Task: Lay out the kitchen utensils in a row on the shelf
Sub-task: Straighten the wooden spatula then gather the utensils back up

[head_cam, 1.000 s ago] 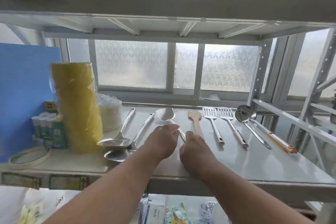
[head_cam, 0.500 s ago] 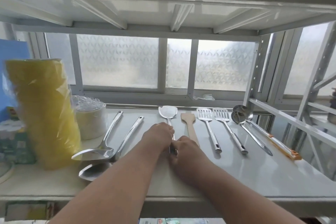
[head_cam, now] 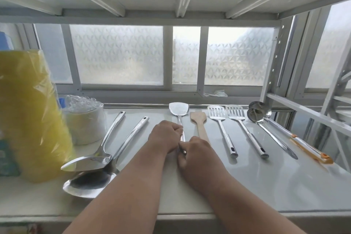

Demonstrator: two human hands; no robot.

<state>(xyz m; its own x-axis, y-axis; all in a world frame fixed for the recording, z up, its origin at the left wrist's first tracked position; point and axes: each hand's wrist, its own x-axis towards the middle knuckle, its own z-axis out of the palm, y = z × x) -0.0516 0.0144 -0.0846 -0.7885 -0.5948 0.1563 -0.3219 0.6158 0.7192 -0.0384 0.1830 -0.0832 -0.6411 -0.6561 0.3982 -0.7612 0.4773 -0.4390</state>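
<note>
Both hands' fingers curl around the steel spatula (head_cam: 179, 109): left hand (head_cam: 164, 137), right hand (head_cam: 195, 151). It lies on the shelf (head_cam: 266, 182), just left of the wooden spatula (head_cam: 199, 123).

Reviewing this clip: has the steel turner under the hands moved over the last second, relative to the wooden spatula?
Yes. The steel turner swung from slanted to roughly parallel with the wooden spatula, blade now beside its blade; both hands, left hand and right hand, hold its handle.
</note>
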